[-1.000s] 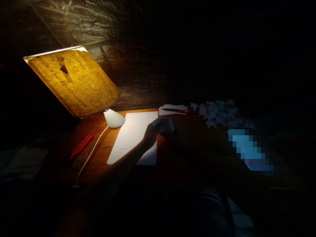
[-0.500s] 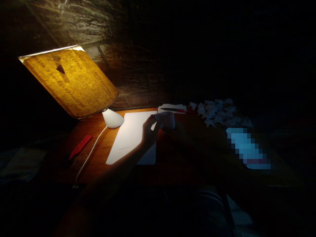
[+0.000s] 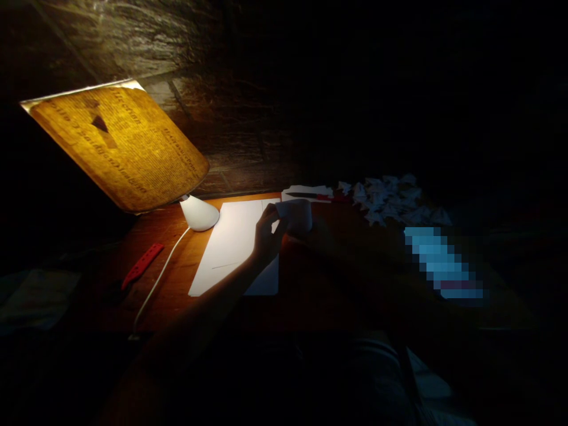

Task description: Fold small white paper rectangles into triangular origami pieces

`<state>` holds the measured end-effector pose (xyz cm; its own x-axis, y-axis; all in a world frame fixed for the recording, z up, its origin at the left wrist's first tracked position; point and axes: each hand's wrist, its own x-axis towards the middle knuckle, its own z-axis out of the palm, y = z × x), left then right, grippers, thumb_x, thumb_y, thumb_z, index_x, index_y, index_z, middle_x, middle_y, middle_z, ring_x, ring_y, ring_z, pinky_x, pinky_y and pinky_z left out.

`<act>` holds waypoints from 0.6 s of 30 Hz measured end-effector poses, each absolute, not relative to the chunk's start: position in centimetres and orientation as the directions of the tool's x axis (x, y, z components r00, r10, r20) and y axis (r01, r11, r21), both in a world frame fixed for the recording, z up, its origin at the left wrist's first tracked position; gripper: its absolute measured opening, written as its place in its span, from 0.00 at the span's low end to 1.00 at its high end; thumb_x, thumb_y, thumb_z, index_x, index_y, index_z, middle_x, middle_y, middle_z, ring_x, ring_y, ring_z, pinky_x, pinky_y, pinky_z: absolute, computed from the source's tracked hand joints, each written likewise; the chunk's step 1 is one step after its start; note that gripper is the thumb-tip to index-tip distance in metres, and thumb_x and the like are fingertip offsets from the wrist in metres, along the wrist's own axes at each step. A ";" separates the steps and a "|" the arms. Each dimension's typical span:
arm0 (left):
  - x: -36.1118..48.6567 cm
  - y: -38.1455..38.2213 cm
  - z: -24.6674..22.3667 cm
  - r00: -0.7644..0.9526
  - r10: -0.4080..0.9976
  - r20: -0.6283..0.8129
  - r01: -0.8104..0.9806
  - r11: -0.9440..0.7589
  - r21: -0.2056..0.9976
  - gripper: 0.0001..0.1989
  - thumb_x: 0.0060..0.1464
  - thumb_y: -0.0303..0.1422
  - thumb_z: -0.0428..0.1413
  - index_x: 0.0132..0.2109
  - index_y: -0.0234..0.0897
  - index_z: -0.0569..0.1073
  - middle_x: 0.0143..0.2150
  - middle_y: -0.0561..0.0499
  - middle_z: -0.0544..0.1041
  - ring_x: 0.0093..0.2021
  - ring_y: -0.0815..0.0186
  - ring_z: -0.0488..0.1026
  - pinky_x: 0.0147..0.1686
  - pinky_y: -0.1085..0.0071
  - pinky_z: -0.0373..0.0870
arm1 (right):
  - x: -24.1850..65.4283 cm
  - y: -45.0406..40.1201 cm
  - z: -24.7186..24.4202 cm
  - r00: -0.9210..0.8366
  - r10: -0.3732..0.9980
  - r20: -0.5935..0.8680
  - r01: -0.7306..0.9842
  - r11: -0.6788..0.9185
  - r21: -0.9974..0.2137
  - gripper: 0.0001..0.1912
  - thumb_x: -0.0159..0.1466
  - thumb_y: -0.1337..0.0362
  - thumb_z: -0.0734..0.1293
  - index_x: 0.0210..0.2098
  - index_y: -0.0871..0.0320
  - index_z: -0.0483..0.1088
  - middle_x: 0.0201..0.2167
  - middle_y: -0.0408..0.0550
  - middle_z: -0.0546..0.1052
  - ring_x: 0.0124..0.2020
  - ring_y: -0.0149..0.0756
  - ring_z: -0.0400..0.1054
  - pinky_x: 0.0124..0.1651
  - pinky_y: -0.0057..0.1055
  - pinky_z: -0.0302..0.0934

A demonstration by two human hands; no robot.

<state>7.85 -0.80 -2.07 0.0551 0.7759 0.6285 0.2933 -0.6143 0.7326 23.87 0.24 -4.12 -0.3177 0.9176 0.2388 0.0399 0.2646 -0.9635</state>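
Observation:
My left hand (image 3: 267, 235) is raised over the white sheets, its thumb and fingertips pinching the left edge of a small piece of white paper (image 3: 298, 214). The paper is bent, with a rounded right side. At its lower right edge my right hand (image 3: 314, 234) also grips it, very dim, most of its fingers lost in shadow. Beneath my left hand and forearm lie large white paper sheets (image 3: 235, 239) marked with thin lines. Just beyond the held piece are smaller white papers (image 3: 306, 191), with a dark-bladed, red-handled tool (image 3: 317, 196) lying across them.
A lamp with a lit, printed shade (image 3: 119, 148) and white base (image 3: 199, 214) stands at the left. Its white cord (image 3: 160, 278) runs to the table's front edge beside a red-handled tool (image 3: 142, 265). Folded white paper pieces (image 3: 388, 198) are heaped at right, behind a blurred bright screen (image 3: 444, 263).
The whole view has shifted slightly, moving everything a little to the left. Both hands remain at the small paper, which keeps nearly the same bend.

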 end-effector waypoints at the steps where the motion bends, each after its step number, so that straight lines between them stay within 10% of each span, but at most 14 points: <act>1: 7.9 -0.8 -2.0 0.057 0.785 0.617 0.288 -0.605 0.743 0.20 0.68 0.49 0.56 0.38 0.37 0.80 0.41 0.45 0.78 0.44 0.60 0.76 0.44 0.64 0.74 | 24.0 0.2 -4.0 -0.309 0.923 0.230 0.036 0.253 -0.967 0.18 0.58 0.50 0.77 0.36 0.59 0.79 0.34 0.52 0.82 0.36 0.44 0.77 0.38 0.39 0.73; 18: 8.0 -1.3 -1.3 0.027 0.827 0.562 0.224 -0.553 0.802 0.21 0.64 0.50 0.60 0.34 0.37 0.79 0.37 0.46 0.80 0.40 0.60 0.77 0.42 0.66 0.75 | 24.1 -1.0 -2.4 -0.290 0.955 0.068 -0.026 0.063 -0.998 0.15 0.52 0.58 0.80 0.35 0.60 0.78 0.35 0.50 0.83 0.35 0.40 0.74 0.37 0.34 0.68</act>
